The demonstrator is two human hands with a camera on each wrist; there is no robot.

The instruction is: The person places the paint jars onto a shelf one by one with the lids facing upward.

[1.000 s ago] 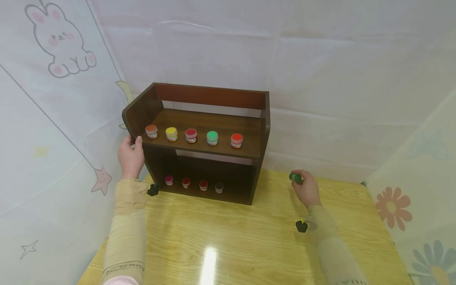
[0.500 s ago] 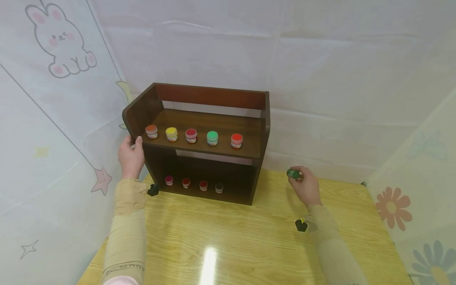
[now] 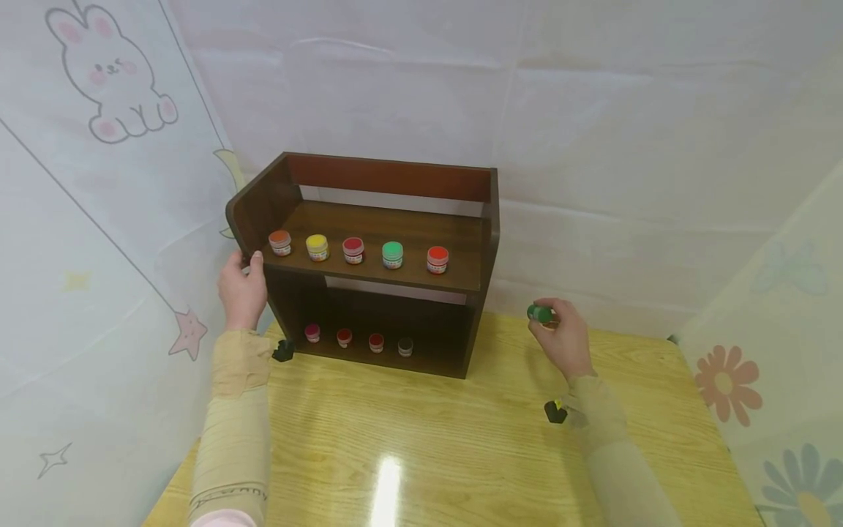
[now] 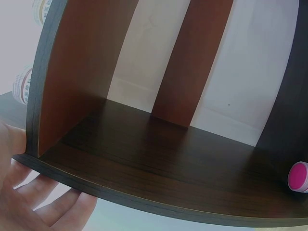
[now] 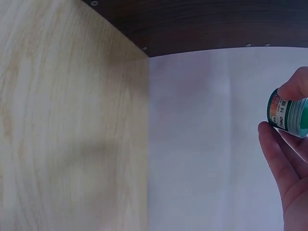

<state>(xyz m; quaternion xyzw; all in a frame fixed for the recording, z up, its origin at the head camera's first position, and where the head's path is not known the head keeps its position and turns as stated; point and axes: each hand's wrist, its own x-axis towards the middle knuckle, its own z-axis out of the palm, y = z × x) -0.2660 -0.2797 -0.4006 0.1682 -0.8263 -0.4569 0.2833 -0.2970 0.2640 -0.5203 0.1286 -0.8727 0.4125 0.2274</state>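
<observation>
In the head view my left hand [image 3: 242,291] grips the left side of a dark brown two-tier shelf [image 3: 388,219]. The left wrist view shows the thumb on one face of the board and the fingers [image 4: 62,207] wrapped past its edge. To the right of the shelf, above the table, my right hand [image 3: 566,340] pinches a small green paint jar [image 3: 540,314]. Thumb and fingertips hold it tilted sideways, its label [image 5: 279,113] showing in the right wrist view. Along the shelf's upper tier stand orange [image 3: 280,243], yellow [image 3: 317,248], crimson, light green [image 3: 392,255] and bright red [image 3: 437,260] jars.
The lower tier carries a magenta jar [image 3: 312,333], two dark red ones [image 3: 376,342] and a dark brownish one [image 3: 405,346]. A yellow wood-grain table [image 3: 421,424] bears the shelf. White sheeting [image 3: 626,183] with printed figures encloses the back and sides.
My right hand has moved slightly up and to the left with the green paint jar. The left hand stays on the shelf, and the standing jars have not moved.
</observation>
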